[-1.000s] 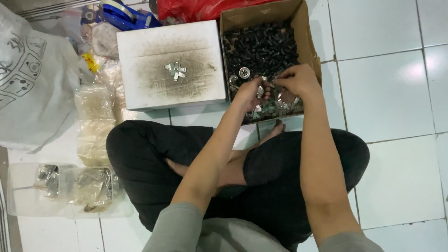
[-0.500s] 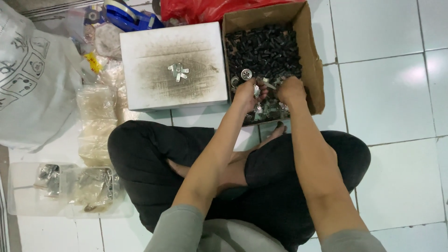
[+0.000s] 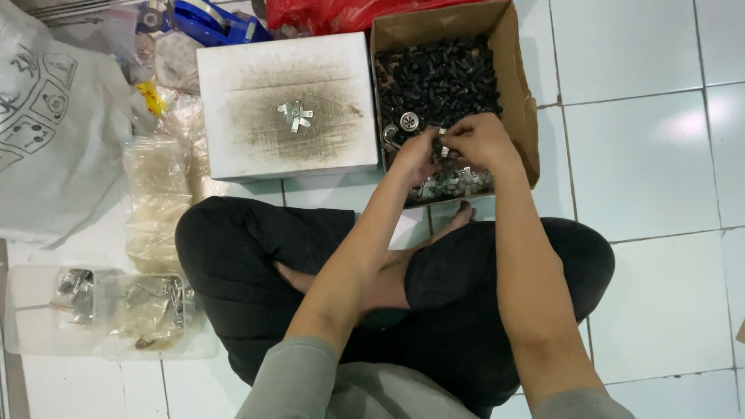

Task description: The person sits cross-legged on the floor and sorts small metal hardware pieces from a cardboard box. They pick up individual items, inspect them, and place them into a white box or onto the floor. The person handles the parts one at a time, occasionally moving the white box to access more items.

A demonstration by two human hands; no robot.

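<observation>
I sit cross-legged on a tiled floor. My left hand (image 3: 417, 155) and my right hand (image 3: 479, 141) meet over the near end of an open cardboard box (image 3: 521, 93). Both pinch a small metal part (image 3: 442, 147) between their fingertips. The box holds a heap of small black parts (image 3: 436, 77) at its far end and shiny metal clips (image 3: 454, 184) at its near end, just below my hands. A round metal washer (image 3: 409, 121) lies in the box beside my left hand.
A soiled white box (image 3: 233, 85) stands left of the cardboard box with a few metal pieces (image 3: 295, 116) on top. Clear bags (image 3: 155, 194) and plastic tubs of metal parts (image 3: 147, 306) lie at my left. A white sack (image 3: 46, 132), blue tape dispenser (image 3: 213, 22) and red bag (image 3: 341, 14) sit farther off.
Both hands stay together over the near end of the cardboard box, their fingers shifting slightly on the small metal part. Nothing else has moved.
</observation>
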